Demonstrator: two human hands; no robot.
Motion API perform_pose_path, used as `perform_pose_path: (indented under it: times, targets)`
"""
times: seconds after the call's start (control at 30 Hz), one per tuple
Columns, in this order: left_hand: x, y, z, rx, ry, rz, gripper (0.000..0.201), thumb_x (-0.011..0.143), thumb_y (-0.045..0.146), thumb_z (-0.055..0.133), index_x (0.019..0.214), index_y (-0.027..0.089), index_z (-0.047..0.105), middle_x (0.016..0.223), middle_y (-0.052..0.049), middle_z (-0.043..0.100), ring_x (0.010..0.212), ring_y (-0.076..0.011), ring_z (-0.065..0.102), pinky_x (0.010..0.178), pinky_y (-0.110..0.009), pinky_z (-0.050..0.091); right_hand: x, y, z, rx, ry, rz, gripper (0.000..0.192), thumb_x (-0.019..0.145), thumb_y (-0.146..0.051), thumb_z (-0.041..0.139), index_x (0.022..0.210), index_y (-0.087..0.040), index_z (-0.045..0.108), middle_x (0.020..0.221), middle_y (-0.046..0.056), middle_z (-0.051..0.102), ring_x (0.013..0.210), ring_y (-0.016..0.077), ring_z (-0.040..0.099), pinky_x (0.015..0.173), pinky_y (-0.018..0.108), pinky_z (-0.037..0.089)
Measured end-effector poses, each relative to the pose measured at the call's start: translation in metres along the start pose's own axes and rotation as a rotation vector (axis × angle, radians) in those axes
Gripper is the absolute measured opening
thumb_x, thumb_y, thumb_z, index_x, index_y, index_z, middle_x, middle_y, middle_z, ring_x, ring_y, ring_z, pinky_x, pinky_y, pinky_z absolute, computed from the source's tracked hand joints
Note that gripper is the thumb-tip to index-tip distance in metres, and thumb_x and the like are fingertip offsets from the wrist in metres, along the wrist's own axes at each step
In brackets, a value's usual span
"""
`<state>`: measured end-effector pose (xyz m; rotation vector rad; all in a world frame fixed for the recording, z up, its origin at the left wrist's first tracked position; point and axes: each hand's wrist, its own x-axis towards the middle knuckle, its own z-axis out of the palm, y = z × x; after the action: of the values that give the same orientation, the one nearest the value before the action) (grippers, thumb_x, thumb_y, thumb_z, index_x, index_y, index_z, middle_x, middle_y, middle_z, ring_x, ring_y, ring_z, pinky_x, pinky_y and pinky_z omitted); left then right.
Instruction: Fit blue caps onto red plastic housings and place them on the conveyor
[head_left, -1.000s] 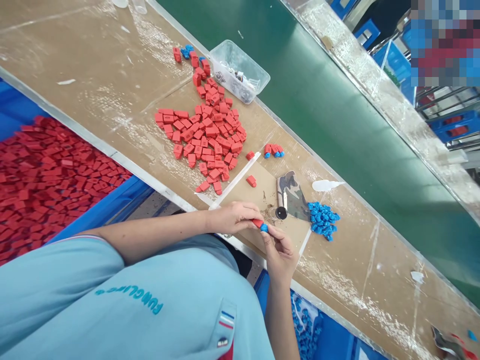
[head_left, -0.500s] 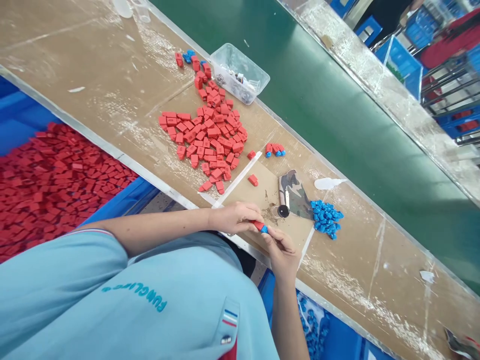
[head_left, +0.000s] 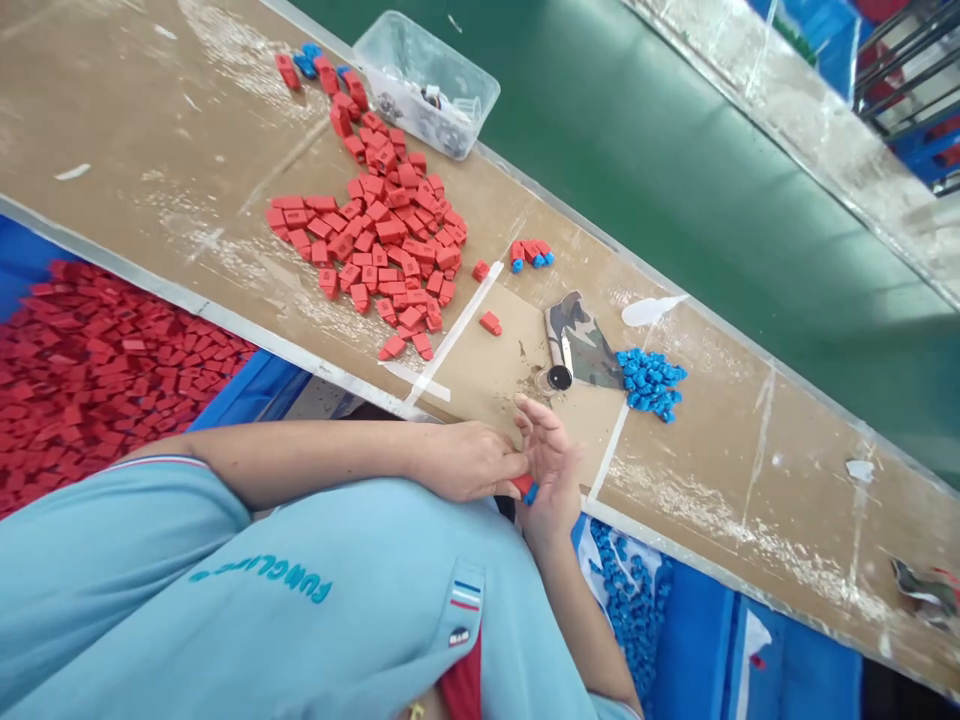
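My left hand (head_left: 474, 461) is closed, its fingertips gripping a small red block with a blue end piece (head_left: 523, 485). The blue end points towards my right hand (head_left: 551, 470) and lies against the base of its palm. That right hand is open, its fingers raised and slightly curled, a little blurred. Beyond the hands, a small round black-topped object (head_left: 559, 377) stands by a folded camouflage cloth (head_left: 589, 345). To the right of the cloth is a heap of small blue pieces (head_left: 651, 383). A large pile of red blocks (head_left: 390, 235) covers the table further left.
Several joined red-and-blue pieces (head_left: 531, 254) lie beyond the cloth. A clear plastic box (head_left: 427, 85) with small parts sits at the table's far edge. Blue bins below hold red blocks (head_left: 112, 370) and blue pieces (head_left: 630, 610). A green surface (head_left: 600, 130) runs behind the table.
Both hands have moved down nearer my body with the red-and-blue piece. My right hand has let go of the blue end and opened its fingers. The view has shifted.
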<state>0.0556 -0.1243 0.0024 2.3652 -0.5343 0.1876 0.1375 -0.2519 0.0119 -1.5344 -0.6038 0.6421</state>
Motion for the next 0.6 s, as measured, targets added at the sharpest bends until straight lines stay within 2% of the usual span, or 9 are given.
perform_pose_path:
  times: [0.1, 0.27, 0.37, 0.5, 0.6]
  targets:
    - [0.003, 0.008, 0.002, -0.011, -0.050, -0.037, 0.018, 0.093, 0.027, 0.049, 0.081, 0.015, 0.054, 0.072, -0.009, 0.064, 0.069, -0.0225, 0.058, 0.063, -0.031, 0.043, -0.004, 0.001, 0.005, 0.064, -0.011, 0.093, 0.063, 0.094, -0.060, 0.014, 0.109, -0.022, 0.062, 0.110, 0.009, 0.068, 0.112, 0.0214, 0.061, 0.100, 0.041, 0.044]
    - [0.003, 0.013, 0.007, -0.099, -0.076, -0.058, 0.019, 0.093, 0.028, 0.049, 0.080, 0.016, 0.054, 0.072, -0.008, 0.063, 0.066, -0.0210, 0.056, 0.062, -0.031, 0.043, -0.012, -0.001, 0.002, 0.223, -0.069, 0.102, 0.051, 0.096, -0.054, 0.024, 0.102, -0.025, 0.065, 0.098, 0.004, 0.071, 0.111, 0.0198, 0.060, 0.105, 0.041, 0.039]
    - [0.003, 0.011, 0.010, -0.166, -0.091, -0.054, 0.019, 0.093, 0.027, 0.047, 0.080, 0.016, 0.054, 0.071, -0.008, 0.063, 0.063, -0.0205, 0.055, 0.060, -0.031, 0.043, -0.013, -0.002, 0.003, 0.253, -0.059, 0.118, 0.048, 0.097, -0.051, 0.027, 0.097, -0.025, 0.067, 0.094, 0.003, 0.072, 0.112, 0.0192, 0.059, 0.104, 0.039, 0.040]
    - [0.006, 0.008, 0.016, -0.203, -0.066, -0.065, 0.016, 0.090, 0.024, 0.051, 0.077, 0.015, 0.056, 0.074, -0.010, 0.064, 0.067, -0.0223, 0.058, 0.063, -0.033, 0.046, -0.018, 0.004, -0.002, 0.139, -0.054, 0.165, 0.052, 0.095, -0.056, 0.027, 0.093, -0.022, 0.067, 0.094, 0.006, 0.072, 0.105, 0.0218, 0.063, 0.101, 0.042, 0.044]
    - [0.010, 0.012, 0.023, -0.211, -0.075, -0.126, 0.016, 0.087, 0.026, 0.057, 0.074, 0.017, 0.058, 0.071, -0.008, 0.063, 0.067, -0.0238, 0.060, 0.062, -0.035, 0.049, -0.023, 0.009, -0.013, -0.070, -0.107, 0.156, 0.046, 0.092, -0.057, 0.034, 0.101, -0.025, 0.067, 0.104, 0.007, 0.071, 0.104, 0.0242, 0.065, 0.094, 0.044, 0.050]
